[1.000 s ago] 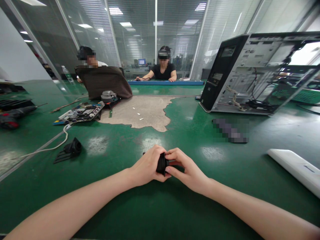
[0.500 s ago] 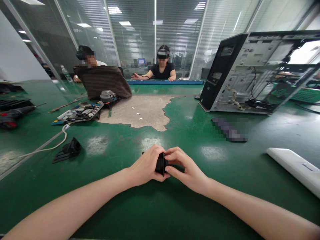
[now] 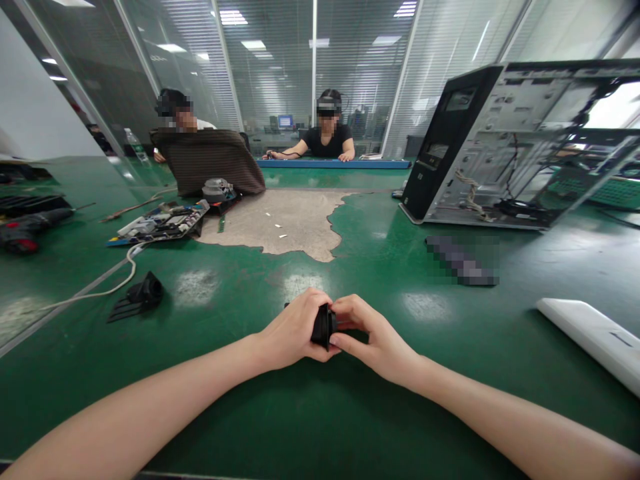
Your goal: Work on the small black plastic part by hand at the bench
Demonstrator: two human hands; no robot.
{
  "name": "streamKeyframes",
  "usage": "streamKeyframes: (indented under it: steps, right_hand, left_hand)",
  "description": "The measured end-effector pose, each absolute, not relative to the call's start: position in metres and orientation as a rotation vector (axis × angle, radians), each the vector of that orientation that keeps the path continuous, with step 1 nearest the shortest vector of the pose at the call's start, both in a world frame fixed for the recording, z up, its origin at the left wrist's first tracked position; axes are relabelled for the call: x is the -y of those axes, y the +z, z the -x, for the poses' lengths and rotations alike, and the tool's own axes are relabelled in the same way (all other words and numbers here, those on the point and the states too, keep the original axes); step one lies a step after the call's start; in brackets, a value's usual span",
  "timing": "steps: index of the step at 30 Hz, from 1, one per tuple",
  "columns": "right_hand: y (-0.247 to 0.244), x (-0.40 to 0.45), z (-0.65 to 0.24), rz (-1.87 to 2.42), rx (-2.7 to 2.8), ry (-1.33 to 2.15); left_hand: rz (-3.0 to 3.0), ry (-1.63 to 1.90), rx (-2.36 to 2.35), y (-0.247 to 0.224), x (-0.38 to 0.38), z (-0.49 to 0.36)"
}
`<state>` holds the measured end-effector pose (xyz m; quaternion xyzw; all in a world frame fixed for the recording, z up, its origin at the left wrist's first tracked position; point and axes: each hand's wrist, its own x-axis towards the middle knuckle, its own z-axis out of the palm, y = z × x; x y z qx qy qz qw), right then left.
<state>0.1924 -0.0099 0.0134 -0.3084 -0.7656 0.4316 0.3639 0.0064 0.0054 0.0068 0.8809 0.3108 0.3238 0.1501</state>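
A small black plastic part [image 3: 321,328] with a raised rim on its right side is held between my hands, above the green table. My left hand [image 3: 290,331] wraps round the part from the left, its fingers closed and hiding much of it. From the right, my right hand [image 3: 374,339] pinches the rimmed end between thumb and fingertips. To the left on the table lies another black plastic piece [image 3: 144,292], with a round socket and flat prongs.
A circuit board [image 3: 163,223] and white cable [image 3: 131,267] lie left, beyond them a power drill [image 3: 35,230]. An open computer case [image 3: 453,133] stands right, above a pixelated dark object [image 3: 460,260] and white panel [image 3: 590,333]. Two people [image 3: 327,140] sit across the table.
The camera view has shifted slightly. My right fingers have moved a little on the part's end, showing more of it. The facing person's raised hand has lowered towards the table.
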Motion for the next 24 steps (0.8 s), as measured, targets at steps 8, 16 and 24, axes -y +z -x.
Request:
streamKeyframes:
  steps: [8,16,24]
  right_hand:
    - [0.0116,0.0113,-0.1909,0.747,1.973,1.039]
    - [0.0125,0.0096,-0.1888,0.821,1.962,1.113]
    - [0.0126,0.0113,-0.1889,0.744,1.950,1.106]
  left_hand:
    - [-2.548,0.938,-0.873,0.0067,-0.0056,-0.0056]
    - [-2.538,0.921,-0.895,0.0057,-0.0055,-0.0041]
    - [-2.561,0.930,-0.869,0.0055,-0.0060,-0.0046]
